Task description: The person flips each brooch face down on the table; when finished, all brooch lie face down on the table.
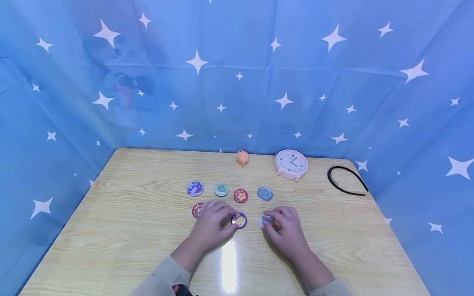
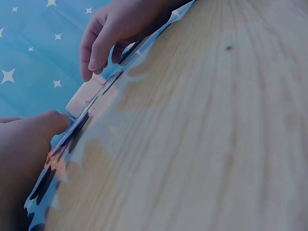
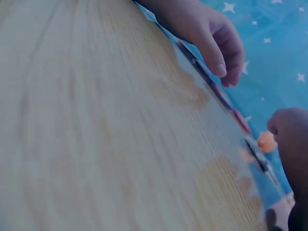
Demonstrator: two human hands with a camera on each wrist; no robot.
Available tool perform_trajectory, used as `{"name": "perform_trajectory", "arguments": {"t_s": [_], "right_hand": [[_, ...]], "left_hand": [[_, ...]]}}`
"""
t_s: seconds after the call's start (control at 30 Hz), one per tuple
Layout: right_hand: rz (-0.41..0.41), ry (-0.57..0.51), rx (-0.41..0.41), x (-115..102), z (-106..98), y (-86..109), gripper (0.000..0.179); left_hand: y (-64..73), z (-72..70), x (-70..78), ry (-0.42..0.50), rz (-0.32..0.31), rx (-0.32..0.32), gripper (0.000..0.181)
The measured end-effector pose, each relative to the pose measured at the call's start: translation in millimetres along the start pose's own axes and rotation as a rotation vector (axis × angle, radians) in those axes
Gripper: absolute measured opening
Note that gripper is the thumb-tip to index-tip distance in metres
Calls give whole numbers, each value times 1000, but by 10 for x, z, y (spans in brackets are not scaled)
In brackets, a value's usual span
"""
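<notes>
My left hand (image 1: 214,221) pinches a round purple-rimmed button badge (image 1: 241,221) at its left edge between thumb and index finger, low over the table. To its right, the thumb and index finger of my right hand (image 1: 286,228) close on the edges of a badge lying silver back up (image 1: 265,221). A red badge (image 1: 196,210) is partly covered by the left hand. Behind the hands lie a blue-purple badge (image 1: 195,188), a green badge (image 1: 221,190), a red star badge (image 1: 240,195) and another silver-backed badge (image 1: 265,193).
At the back of the wooden table (image 1: 122,205) sit a small orange spiky ball (image 1: 242,157) and a pink round clock (image 1: 291,163). A black headband (image 1: 344,191) lies near the right edge. A blue star-patterned curtain (image 1: 237,49) hangs behind.
</notes>
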State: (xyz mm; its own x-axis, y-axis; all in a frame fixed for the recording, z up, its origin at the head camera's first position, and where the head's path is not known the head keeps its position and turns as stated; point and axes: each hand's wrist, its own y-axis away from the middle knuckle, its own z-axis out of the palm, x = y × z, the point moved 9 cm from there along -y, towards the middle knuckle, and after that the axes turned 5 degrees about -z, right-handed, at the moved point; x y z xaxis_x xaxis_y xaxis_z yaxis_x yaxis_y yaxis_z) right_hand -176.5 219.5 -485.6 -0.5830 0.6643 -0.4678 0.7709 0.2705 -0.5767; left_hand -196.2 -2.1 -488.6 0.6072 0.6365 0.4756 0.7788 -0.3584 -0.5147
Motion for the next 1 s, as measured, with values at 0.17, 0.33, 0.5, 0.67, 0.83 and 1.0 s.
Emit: {"name": "perform_trajectory", "arguments": {"t_s": [0.17,0.33,0.5,0.67,0.83,1.0], "right_hand": [[-80,7,24,-118,81,-6,23],[-123,24,11,-260,234,-29,24],[-125,29,40,-374,305,-112,23],[-111,45,19,-436,408,-201,19],[-41,71,23,-390,414,-190,23],[50,108,-21,-319,419,-152,35]], "left_hand": [[18,35,-27,-27,-13,-59,33],[40,87,-72,-56,-56,-133,36],[43,89,-102,-63,-77,-149,43],[39,117,-130,-92,-92,-167,45],[43,155,-164,-106,-111,-180,47],[36,160,-173,-120,-127,-196,49]]}}
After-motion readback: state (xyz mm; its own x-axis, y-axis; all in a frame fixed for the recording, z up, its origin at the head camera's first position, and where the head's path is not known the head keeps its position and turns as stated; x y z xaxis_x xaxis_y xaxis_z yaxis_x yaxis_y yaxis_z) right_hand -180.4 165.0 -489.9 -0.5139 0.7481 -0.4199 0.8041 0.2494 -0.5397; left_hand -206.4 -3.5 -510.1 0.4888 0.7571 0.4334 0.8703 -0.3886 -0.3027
